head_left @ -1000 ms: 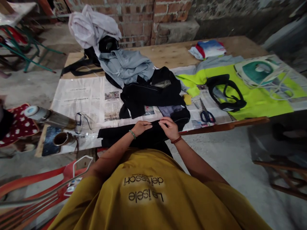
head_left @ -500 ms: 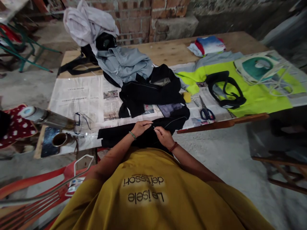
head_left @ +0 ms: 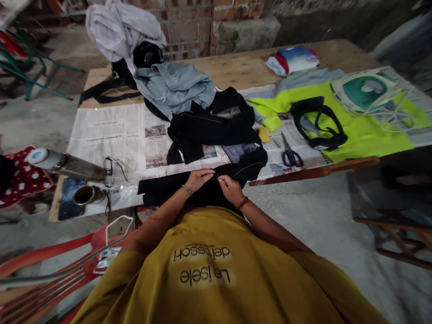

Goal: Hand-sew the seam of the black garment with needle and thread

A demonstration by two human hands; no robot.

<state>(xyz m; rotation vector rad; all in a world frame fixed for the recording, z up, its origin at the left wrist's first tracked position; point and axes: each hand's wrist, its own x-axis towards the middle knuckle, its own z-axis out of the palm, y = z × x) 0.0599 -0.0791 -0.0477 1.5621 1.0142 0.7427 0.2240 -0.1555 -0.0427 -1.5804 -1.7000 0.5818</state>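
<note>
Apparently you are partway through close work on the black cloth (head_left: 209, 194), which lies as a long, flattened strip under both your hands, along the near table edge and your front. Laying it out looks done; how much of it is finished, and how much is left, cannot be told, since the dark fabric hides any detail. Your left hand (head_left: 196, 181) has its fingertips drawn narrow, perhaps on a bit of cloth, though you cannot confirm that from here. Your right hand (head_left: 231, 190) pinches a thin pale sliver (head_left: 218, 176) just beside the left fingertips, too small to identify.

Around you, the wooden table (head_left: 249, 67) stretches beyond both hands. Well to the right of your right hand spreads a lime garment (head_left: 374, 139) with an iron (head_left: 362, 92) over its far part. A grey garment (head_left: 178, 85) lies farther off, past your left hand. A rumpled black bundle (head_left: 212, 130) sits nearer, just beyond your fingers, and crowds the space ahead. Left of your left forearm, a flask (head_left: 67, 165) lies near a cup (head_left: 86, 195). Scissors (head_left: 288, 149) rest beyond your right hand, to its right, with nothing between.
</note>
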